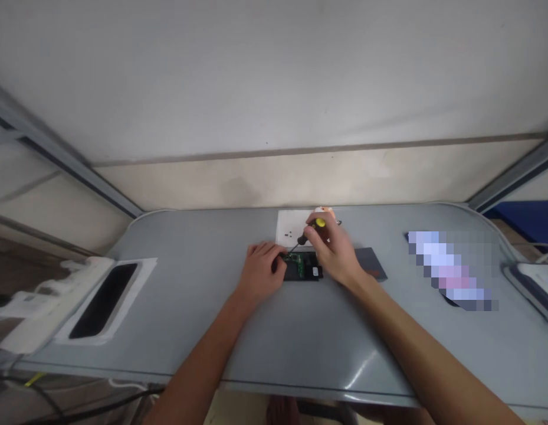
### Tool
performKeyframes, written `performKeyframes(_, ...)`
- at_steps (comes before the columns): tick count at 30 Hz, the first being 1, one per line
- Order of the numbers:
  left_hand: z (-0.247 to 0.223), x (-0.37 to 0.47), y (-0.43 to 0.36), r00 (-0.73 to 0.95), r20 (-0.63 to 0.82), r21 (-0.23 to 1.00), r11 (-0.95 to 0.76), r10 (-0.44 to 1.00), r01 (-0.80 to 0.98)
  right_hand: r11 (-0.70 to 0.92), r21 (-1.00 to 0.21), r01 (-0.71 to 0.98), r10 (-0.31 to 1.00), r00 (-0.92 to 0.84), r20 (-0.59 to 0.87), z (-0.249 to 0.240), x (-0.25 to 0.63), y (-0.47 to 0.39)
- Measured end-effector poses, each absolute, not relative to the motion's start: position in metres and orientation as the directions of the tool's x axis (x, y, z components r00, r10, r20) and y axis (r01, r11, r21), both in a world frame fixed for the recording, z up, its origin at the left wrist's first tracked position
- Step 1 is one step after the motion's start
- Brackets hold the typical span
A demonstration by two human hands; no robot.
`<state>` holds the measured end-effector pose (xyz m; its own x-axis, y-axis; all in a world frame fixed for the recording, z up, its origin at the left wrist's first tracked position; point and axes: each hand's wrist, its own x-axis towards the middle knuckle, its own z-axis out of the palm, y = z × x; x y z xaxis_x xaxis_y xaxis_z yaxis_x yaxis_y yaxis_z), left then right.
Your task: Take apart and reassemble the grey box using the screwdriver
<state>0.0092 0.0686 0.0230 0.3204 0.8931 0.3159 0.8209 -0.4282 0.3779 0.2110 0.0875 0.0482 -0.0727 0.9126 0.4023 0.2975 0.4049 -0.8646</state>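
An opened black device with a green circuit board (301, 267) lies flat at the middle of the grey table. Bent fingers of my left hand (263, 268) rest on its left end and hold it. My right hand (333, 245) is closed around a screwdriver (302, 239) with a black and yellow handle. The screwdriver slants down to the left, its tip at the board's upper left edge. White paper (288, 227) with several small dark pieces on it lies just behind the device. Partly under my right wrist is a dark flat panel (371, 263).
On the left, a phone (104, 301) lies on white paper beside a white power strip (48, 316) with plugs. A blurred-out, pixelated object (448, 271) is on the right. A small orange and white item (325, 210) sits behind my right hand. The wall borders the table's back edge.
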Motion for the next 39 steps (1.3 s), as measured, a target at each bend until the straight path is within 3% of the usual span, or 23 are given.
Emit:
performKeyframes(6,0.024,0.009,0.070,0.326,0.306,0.388,-0.430,0.894,0.815,0.469,-0.820,0.327,0.877,-0.285,0.388,0.072,0.208,0.094)
performKeyframes(13,0.022,0.008,0.071,0.330,0.329,0.370,-0.443,0.885,0.817,0.566,-0.773,0.288,0.815,-0.334,0.473,0.078,0.187,0.103)
performKeyframes(17,0.023,0.008,0.071,0.328,0.323,0.372,-0.438,0.888,0.818,0.567,-0.809,0.158,0.815,-0.250,0.523,0.072,0.177,0.103)
performKeyframes(21,0.023,0.009,0.070,0.327,0.323,0.389,-0.439,0.888,0.810,0.423,-0.893,-0.154,0.886,-0.139,0.443,0.064,0.174,0.102)
performKeyframes(24,0.023,0.009,0.069,0.322,0.324,0.394,-0.437,0.889,0.809,0.361,-0.889,-0.282,0.897,-0.154,0.414,0.059,0.172,0.103)
performKeyframes(31,0.021,0.009,0.069,0.324,0.334,0.381,-0.441,0.885,0.813,0.356,-0.843,-0.403,0.878,-0.164,0.449,0.054,0.165,0.099)
performKeyframes(39,0.021,0.009,0.069,0.326,0.326,0.383,-0.439,0.888,0.813,0.371,-0.861,-0.347,0.890,-0.131,0.436,0.052,0.165,0.101)
